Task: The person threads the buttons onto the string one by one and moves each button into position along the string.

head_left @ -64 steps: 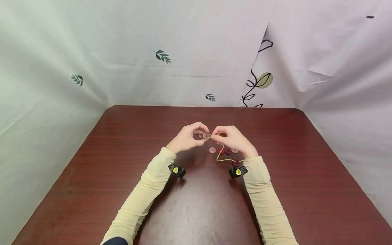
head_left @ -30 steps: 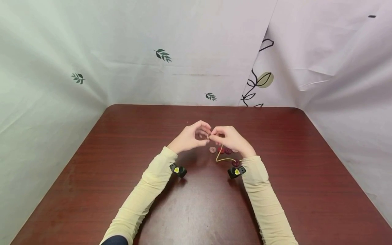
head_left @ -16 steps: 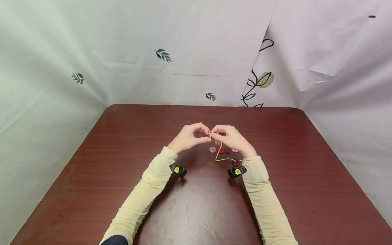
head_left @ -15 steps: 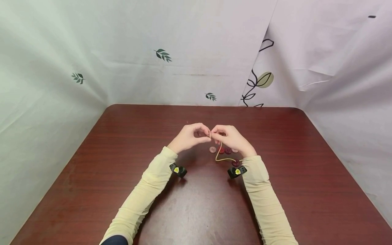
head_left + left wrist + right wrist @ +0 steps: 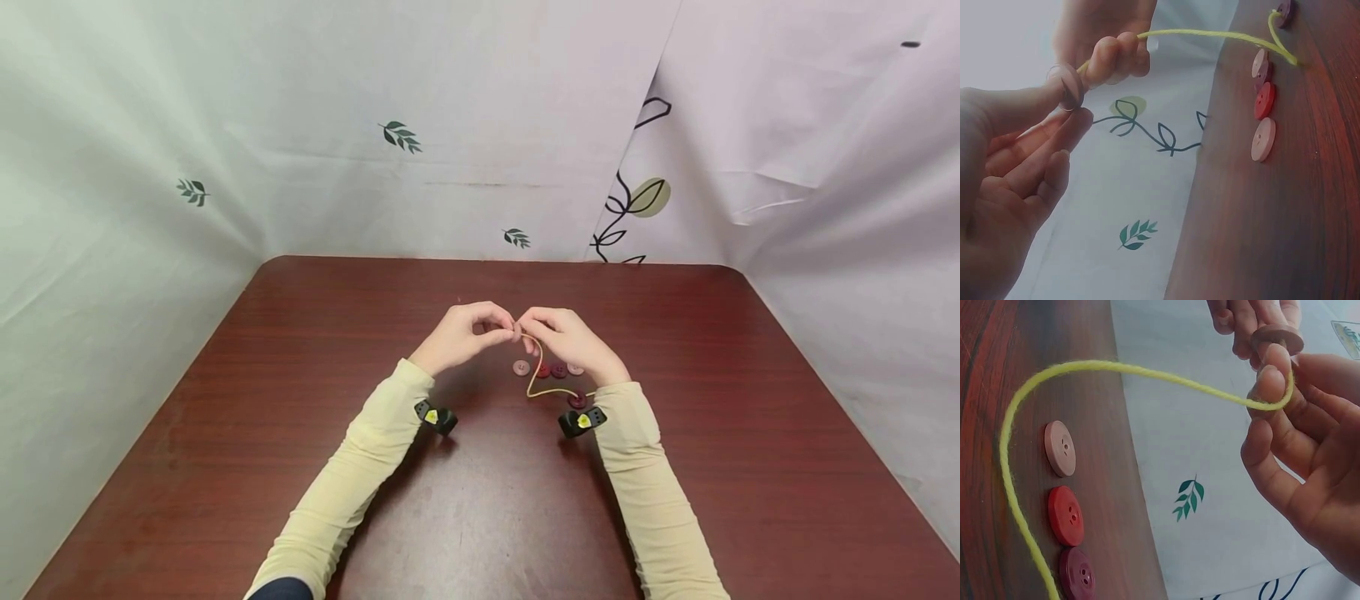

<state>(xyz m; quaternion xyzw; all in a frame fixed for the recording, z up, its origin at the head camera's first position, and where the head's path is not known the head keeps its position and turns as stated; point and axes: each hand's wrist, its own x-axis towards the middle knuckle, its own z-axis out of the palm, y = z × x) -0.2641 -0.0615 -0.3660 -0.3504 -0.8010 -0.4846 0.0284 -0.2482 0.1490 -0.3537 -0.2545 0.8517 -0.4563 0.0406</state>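
Observation:
My left hand pinches a pale pink button between thumb and index fingertip, above the table. A yellow cord runs out from this button, curves over fingers of my right hand and drops to the table. The right hand's curled thumb and index meet the button's edge from the other side; their exact grip is partly hidden. The cord's tip is not visible. On the table, the cord leads to a dark maroon button near the right wrist.
Below the hands lie a light pink button, a red button, a purple-red button and a paler button in a row. The brown table ends against a white leaf-printed cloth.
The right fingertips first held the cord at the button's face. They have since moved up to the button's edge, and the cord now shows in front of that hand. The buttons on the table stay put.

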